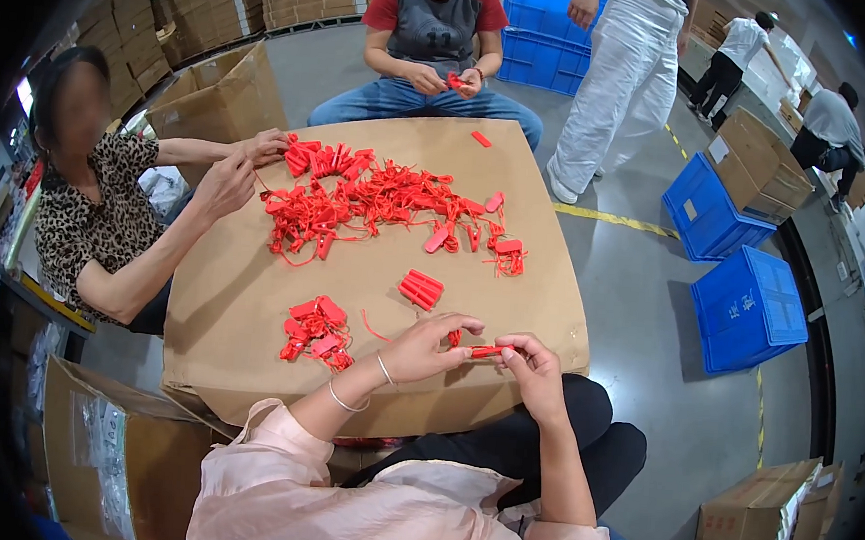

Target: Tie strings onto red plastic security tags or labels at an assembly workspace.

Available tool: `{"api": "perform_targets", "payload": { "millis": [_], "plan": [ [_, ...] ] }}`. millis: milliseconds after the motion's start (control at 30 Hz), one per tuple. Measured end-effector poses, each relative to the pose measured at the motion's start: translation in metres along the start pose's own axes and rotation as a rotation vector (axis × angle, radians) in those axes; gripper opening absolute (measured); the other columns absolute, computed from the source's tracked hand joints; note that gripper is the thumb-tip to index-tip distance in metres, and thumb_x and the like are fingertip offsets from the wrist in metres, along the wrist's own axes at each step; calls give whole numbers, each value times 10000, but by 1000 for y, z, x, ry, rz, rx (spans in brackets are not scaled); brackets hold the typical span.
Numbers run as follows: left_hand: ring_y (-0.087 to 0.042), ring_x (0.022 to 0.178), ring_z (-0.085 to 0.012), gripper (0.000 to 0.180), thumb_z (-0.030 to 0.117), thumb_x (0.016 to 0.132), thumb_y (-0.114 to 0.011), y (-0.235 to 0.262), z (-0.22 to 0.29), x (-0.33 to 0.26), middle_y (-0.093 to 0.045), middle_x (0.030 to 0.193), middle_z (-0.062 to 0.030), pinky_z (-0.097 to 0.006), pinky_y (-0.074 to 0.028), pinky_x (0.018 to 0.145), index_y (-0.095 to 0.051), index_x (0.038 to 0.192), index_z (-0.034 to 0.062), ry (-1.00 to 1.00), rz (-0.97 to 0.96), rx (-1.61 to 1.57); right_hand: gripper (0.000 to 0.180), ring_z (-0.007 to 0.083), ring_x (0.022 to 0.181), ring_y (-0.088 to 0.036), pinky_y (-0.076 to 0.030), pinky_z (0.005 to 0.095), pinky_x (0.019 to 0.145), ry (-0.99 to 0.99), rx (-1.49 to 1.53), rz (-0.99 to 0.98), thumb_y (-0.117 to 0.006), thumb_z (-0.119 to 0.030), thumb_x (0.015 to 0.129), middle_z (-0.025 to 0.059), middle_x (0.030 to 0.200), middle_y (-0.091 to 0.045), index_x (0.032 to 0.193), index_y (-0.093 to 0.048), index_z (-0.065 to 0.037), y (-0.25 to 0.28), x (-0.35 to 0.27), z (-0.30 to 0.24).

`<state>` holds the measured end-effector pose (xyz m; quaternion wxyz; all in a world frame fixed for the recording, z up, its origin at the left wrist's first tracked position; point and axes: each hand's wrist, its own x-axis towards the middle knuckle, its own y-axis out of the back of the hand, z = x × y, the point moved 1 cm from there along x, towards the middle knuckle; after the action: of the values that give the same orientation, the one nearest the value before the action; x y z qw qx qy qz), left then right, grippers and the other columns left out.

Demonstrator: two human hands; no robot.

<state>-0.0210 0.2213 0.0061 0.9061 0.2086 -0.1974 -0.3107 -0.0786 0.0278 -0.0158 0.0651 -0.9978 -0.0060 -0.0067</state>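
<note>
Near the front edge of the cardboard-topped table (512, 276), my two hands meet at a slim red plastic piece (488, 352). My left hand (432, 348), with bracelets on its wrist, pinches the piece's left end, and some red cord (455, 338) shows by its fingers. My right hand (536, 370) grips the right end between thumb and fingers. Just beyond them lies a small row of red plastic pieces (421, 289), side by side. A small heap of red pieces with cords (318, 330) sits left of my left hand. A larger tangled heap (357, 200) covers the table's far middle.
A person in a leopard-print top (106, 207) handles red pieces at the left. Across the table, a seated person (439, 30) holds another. Open cartons (214, 99) stand at the left; blue bins (748, 310) stand on the floor at the right. Someone in white trousers (621, 83) stands behind.
</note>
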Motion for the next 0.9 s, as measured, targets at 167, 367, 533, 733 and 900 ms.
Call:
{"api": "perform_targets", "payload": {
  "millis": [167,367,533,733,900],
  "plan": [
    [-554,1013,-206,392,129,785,-612,-6,-8,-3,-583,1042,-115,-327,-439,873,-483,1138,16,111,-140,-208,146,81,789,-545,-446,219,757,15,-13,-40,-513,-4,868,21,893,-570,989,-591,26,2,0,3],
    [-546,767,-79,353,76,788,-645,-7,-17,-4,-566,832,-23,-223,-464,681,-515,1112,26,292,-142,-341,171,59,818,-494,-402,186,729,74,-24,-44,-481,55,845,15,978,-505,980,-578,15,-1,1,1],
    [-524,665,-56,171,67,808,-616,-9,-22,-4,-563,770,-9,-211,-451,599,-588,963,0,235,-110,-243,189,66,853,-490,-397,186,731,124,-175,-21,-485,81,820,25,994,-501,969,-571,2,2,3,11],
    [-524,619,-54,114,69,843,-568,-14,-30,-2,-571,723,0,-200,-445,574,-586,923,-10,303,-141,-244,216,206,902,-537,-428,272,813,260,-545,87,-531,71,771,108,1028,-530,964,-570,-17,-3,5,11],
    [-539,610,-57,97,71,844,-561,-21,-26,-4,-582,691,-9,-204,-443,561,-579,871,-20,360,-33,-322,152,269,896,-513,-420,335,806,414,-838,200,-619,6,727,114,944,-543,874,-596,-26,-12,0,2]
  ]
}}
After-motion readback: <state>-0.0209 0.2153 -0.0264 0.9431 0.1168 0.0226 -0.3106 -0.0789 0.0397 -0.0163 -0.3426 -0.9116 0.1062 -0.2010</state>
